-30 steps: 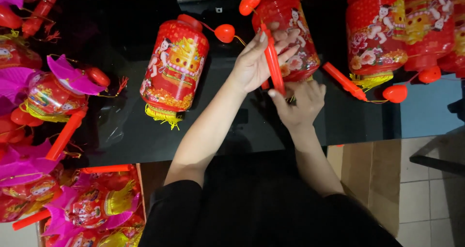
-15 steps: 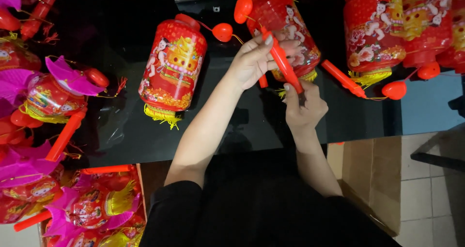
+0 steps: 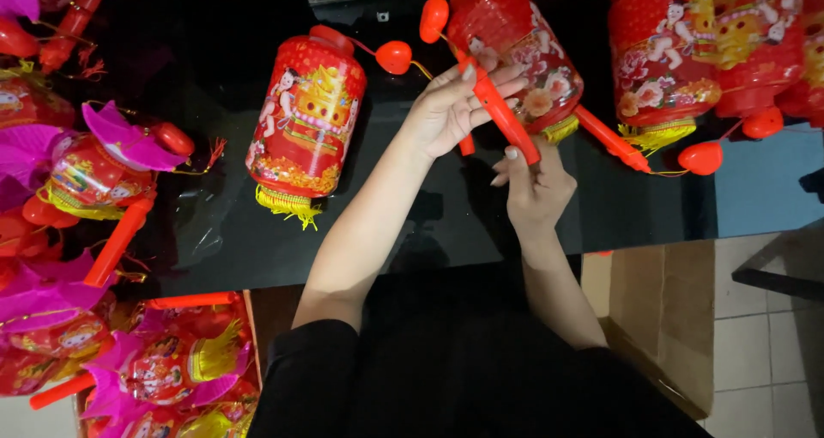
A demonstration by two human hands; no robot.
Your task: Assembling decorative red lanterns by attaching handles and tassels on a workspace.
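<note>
Left hand [image 3: 451,112] raised above the dark glossy table [image 3: 215,232], fingers spread and curled around the upper part of a red plastic stick [image 3: 502,120], thumb side turned toward the lantern. Right hand [image 3: 536,185] just below and to the right, fingertips pinching the lower end of the same stick, the other fingers loosely folded. Stick slanted, upper end toward the far left, lower end toward the right hand. Right behind the left hand's fingers, touching or nearly touching them, a red printed lantern [image 3: 515,47] lying tilted on the table, with a yellow fringe at its near end and a red bulb-shaped end piece [image 3: 433,19] at its far left. Cannot tell whether the stick is already joined to this lantern. To the left of the left forearm, well apart from the hands, a second red lantern [image 3: 307,116] lying on its side, yellow tassel toward the near edge, a small red ball [image 3: 394,57] on a string by its top. To the right of the right hand, a loose red stick [image 3: 611,139] ending near another red ball [image 3: 701,157], and beyond it several more red lanterns [image 3: 704,51] packed side by side. Far to the left, lanterns with pink petal wings [image 3: 103,159], and below the table edge, a box [image 3: 154,369] heaped with more of the same.
</note>
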